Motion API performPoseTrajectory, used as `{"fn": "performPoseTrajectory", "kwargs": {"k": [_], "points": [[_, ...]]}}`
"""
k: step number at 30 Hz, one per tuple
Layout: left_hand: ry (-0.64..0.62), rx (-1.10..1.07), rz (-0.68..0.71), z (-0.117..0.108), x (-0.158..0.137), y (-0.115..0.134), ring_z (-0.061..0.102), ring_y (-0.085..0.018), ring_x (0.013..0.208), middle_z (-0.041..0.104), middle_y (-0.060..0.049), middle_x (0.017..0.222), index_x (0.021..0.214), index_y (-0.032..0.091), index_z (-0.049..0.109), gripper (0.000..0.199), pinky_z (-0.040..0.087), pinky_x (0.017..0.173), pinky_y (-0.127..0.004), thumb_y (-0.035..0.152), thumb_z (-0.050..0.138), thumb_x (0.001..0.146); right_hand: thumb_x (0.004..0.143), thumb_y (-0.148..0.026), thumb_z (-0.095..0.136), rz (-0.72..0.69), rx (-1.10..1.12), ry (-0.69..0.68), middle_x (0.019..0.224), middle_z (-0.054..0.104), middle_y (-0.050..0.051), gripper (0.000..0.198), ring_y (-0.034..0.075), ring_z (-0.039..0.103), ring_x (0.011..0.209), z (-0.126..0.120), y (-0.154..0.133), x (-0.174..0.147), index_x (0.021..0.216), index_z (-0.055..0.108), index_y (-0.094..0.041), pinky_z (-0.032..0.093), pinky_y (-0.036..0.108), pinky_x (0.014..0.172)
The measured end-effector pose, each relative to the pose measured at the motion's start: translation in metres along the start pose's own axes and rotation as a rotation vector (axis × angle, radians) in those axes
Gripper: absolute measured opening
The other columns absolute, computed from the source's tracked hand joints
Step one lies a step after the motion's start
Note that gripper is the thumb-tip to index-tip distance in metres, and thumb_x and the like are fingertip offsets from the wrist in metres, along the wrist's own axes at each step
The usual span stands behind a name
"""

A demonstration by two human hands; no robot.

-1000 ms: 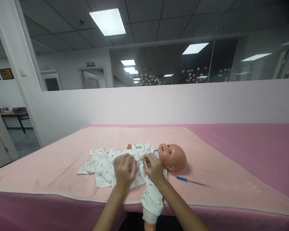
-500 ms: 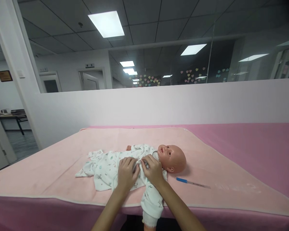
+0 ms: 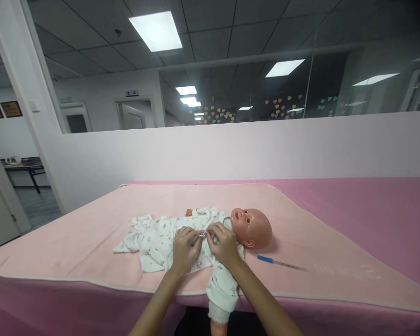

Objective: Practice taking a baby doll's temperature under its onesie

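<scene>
A baby doll lies on its back, its head to the right, wearing white printed baby clothes. Over the doll's chest, my left hand pinches the front edge of the clothes between thumb and fingers. My right hand pinches the same cloth just beside it, and the fingertips of both hands almost meet. Whether a snap or tie sits between them is too small to tell. One sleeved arm of the doll hangs over the table's near edge between my forearms.
A thermometer with a blue end lies right of the doll, below its head. Beneath everything is a peach blanket over a pink table cover. Behind the table stands a white half wall with glass above.
My left fingers have drawn closer to my right fingertips and closed more tightly on the cloth. The view has shifted slightly; the doll and thermometer stay in place.
</scene>
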State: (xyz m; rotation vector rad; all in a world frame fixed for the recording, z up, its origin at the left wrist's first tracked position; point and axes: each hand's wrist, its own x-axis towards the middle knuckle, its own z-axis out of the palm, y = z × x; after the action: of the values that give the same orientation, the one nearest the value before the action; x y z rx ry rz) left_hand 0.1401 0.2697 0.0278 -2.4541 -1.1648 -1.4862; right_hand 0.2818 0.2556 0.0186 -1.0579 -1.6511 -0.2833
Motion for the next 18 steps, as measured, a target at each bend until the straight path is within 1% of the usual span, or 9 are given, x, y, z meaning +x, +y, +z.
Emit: {"fn": "performPoseTrajectory", "kwargs": {"k": [4, 9, 18], "points": [[0.016, -0.078, -0.038, 0.0031, -0.0008, -0.0048, 0.053, -0.014, 0.07, 0.059, 0.0, 0.066, 0.08, 0.024, 0.068, 0.015, 0.04, 0.069, -0.029, 0.021, 0.054, 0.077, 0.081, -0.018, 0.048, -0.016, 0.012, 0.003, 0.074, 0.059, 0.001, 0.01, 0.012, 0.055, 0.067, -0.0015, -0.0001, -0.0001, 0.076, 0.057, -0.02, 0.038, 0.021, 0.061], [0.019, -0.132, -0.08, 0.0028, 0.0003, -0.0034, 0.053, -0.015, 0.07, 0.06, 0.0, 0.065, 0.077, 0.023, 0.068, 0.012, 0.04, 0.067, -0.028, 0.021, 0.057, 0.074, 0.082, -0.019, 0.048, -0.007, 0.0, -0.004, 0.074, 0.059, 0.001, 0.011, 0.011, 0.055, 0.067, -0.0014, 0.0009, 0.0002, 0.076, 0.057, -0.02, 0.038, 0.021, 0.06], [0.055, -0.201, -0.082, 0.0033, 0.0007, -0.0042, 0.053, -0.014, 0.065, 0.059, -0.001, 0.061, 0.071, 0.023, 0.069, 0.008, 0.042, 0.063, -0.028, 0.024, 0.061, 0.07, 0.083, -0.019, 0.048, -0.002, -0.012, -0.022, 0.074, 0.06, 0.001, 0.011, 0.012, 0.056, 0.067, -0.0021, 0.0013, -0.0005, 0.077, 0.058, -0.02, 0.038, 0.021, 0.06]]}}
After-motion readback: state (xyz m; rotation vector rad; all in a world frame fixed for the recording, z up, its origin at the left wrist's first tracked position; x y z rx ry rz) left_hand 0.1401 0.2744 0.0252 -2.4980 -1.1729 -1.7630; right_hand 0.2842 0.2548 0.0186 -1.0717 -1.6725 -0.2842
